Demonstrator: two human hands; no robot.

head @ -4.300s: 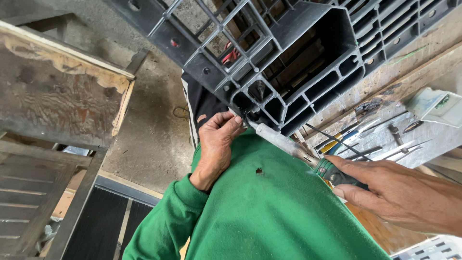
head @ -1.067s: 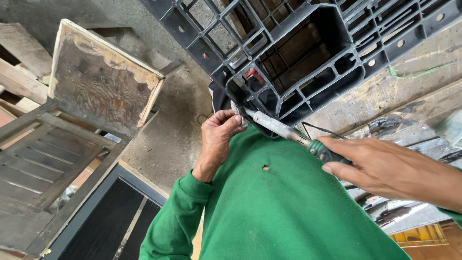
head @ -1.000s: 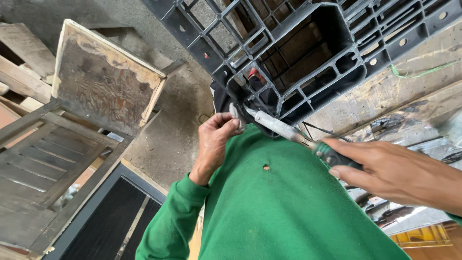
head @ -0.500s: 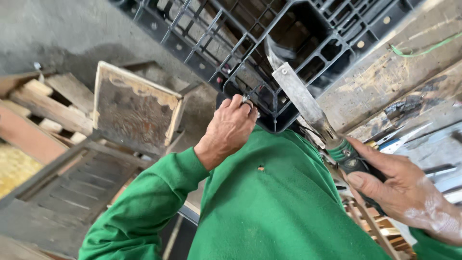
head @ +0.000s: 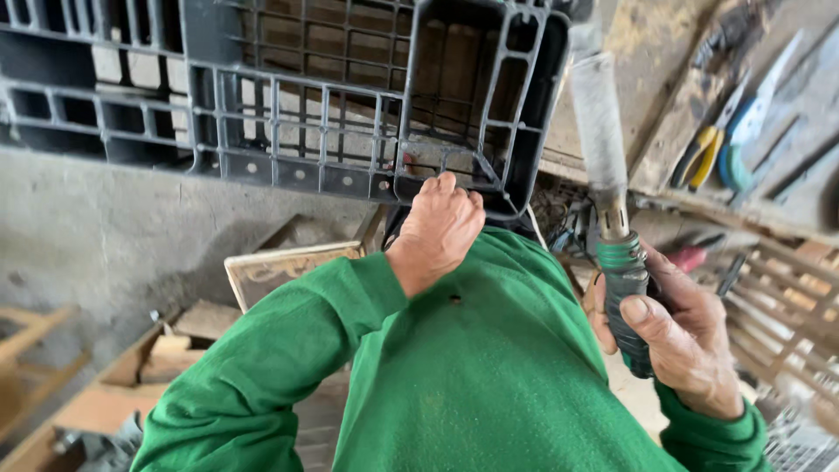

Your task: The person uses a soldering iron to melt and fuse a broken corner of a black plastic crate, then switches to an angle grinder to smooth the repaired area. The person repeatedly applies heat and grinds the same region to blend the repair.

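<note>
Left hand (head: 440, 223) is clenched on the lower rim of the dark plastic pallet (head: 350, 96), which stands upright right in front. Right hand (head: 677, 336) is wrapped around the green-taped handle of a long metal tool (head: 603, 157) pointing upward. Pliers (head: 712, 131) lie on the workbench (head: 647, 52) behind; wooden boards (head: 288, 271) sit low left.

A rough workshop: pliers (head: 702, 156) and other hand tools lie scattered on a worn wooden bench (head: 651, 105), with timber offcuts (head: 205, 322) on the concrete floor (head: 105, 236)
</note>
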